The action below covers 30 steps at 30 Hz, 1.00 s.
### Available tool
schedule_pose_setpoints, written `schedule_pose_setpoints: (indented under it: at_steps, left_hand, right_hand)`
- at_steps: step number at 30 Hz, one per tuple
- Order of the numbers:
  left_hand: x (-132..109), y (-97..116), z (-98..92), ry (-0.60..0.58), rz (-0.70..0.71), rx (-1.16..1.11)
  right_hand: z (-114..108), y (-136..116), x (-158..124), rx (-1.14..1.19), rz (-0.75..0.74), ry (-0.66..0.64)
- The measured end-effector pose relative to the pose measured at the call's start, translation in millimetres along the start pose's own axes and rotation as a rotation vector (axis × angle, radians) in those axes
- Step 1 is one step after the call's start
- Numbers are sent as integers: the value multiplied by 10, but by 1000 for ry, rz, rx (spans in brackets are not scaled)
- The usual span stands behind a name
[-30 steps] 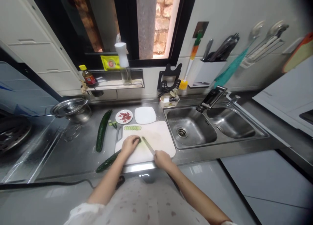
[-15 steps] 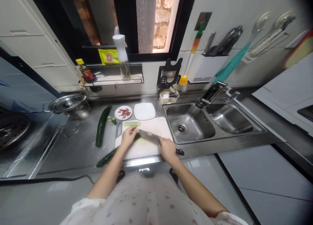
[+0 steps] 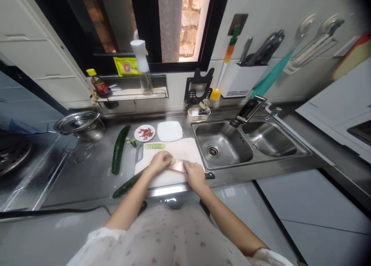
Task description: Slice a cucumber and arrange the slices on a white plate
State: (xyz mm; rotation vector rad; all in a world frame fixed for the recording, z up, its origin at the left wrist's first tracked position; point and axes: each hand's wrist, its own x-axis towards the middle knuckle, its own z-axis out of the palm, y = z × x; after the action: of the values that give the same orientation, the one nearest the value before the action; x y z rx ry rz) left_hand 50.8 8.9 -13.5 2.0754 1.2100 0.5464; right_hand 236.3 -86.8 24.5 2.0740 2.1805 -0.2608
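Note:
My right hand is wrapped round the black handle of a kitchen knife, whose blade lies tilted over the white cutting board. At the blade, the fingers of my left hand are closed on a thin cucumber slice. A cut cucumber extends from under my left forearm at the board's front left; its cut end is hidden. Several overlapping cucumber slices form a row along the board's far left.
Left of the board lie a whole cucumber and small cucumber pieces. Behind it stand a plate of chopped red bits and a square white plate. A double sink adjoins on the right; a lidded pot stands left.
My left hand has moved right, from the cut cucumber to the slice on the blade. The knife has turned, and its blade now reflects light.

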Motion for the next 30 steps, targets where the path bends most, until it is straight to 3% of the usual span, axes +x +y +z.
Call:
schedule_pose_setpoints:
  at_steps: [4, 10, 15, 23, 30]
  left_hand:
    - [30, -50, 22, 53, -73, -41]
    - [193, -270, -33, 240, -384, -11]
    - [427, -464, -25, 228, -526, 87]
    - [694, -605, 50, 193, -507, 226]
    - [795, -600, 50, 130, -473, 375]
  right_hand:
    - [88, 43, -21, -6, 4, 13]
    - [205, 184, -45, 23, 52, -13]
    - [239, 263, -51, 43, 87, -34]
    - [237, 317, -34, 61, 120, -45]
    - [209, 348, -36, 49, 118, -33]
